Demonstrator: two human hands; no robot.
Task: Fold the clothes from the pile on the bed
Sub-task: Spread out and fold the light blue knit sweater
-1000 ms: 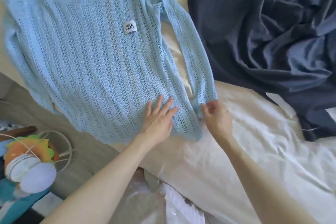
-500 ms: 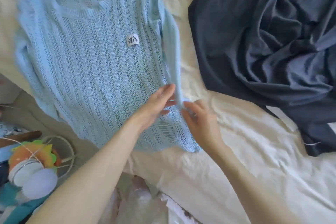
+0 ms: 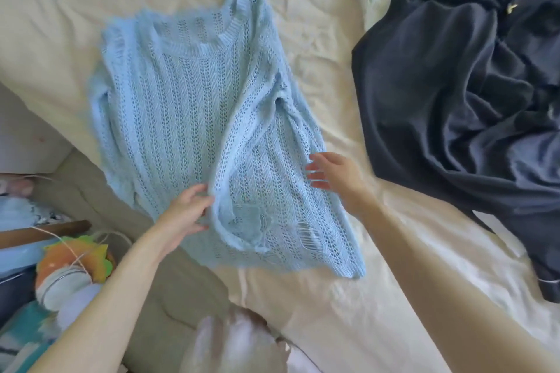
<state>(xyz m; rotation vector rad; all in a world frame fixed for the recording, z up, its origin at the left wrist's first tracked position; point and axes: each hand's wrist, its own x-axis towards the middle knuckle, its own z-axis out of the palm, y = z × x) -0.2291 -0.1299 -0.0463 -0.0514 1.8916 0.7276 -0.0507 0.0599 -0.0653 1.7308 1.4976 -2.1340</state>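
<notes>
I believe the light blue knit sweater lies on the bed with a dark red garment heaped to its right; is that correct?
Not quite: in the head view the garment heaped to the right of the light blue knit sweater is dark navy, not dark red. The sweater does lie on the bed.

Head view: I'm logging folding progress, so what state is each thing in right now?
Light blue open-knit sweater: spread flat on the bed, right sleeve folded across its front.
Dark navy garment: crumpled, unfolded, at the right.
Cream bed sheet: wrinkled.
Left hand: fingers curled on the folded sleeve's end.
Right hand: open at the sweater's right edge.
</notes>
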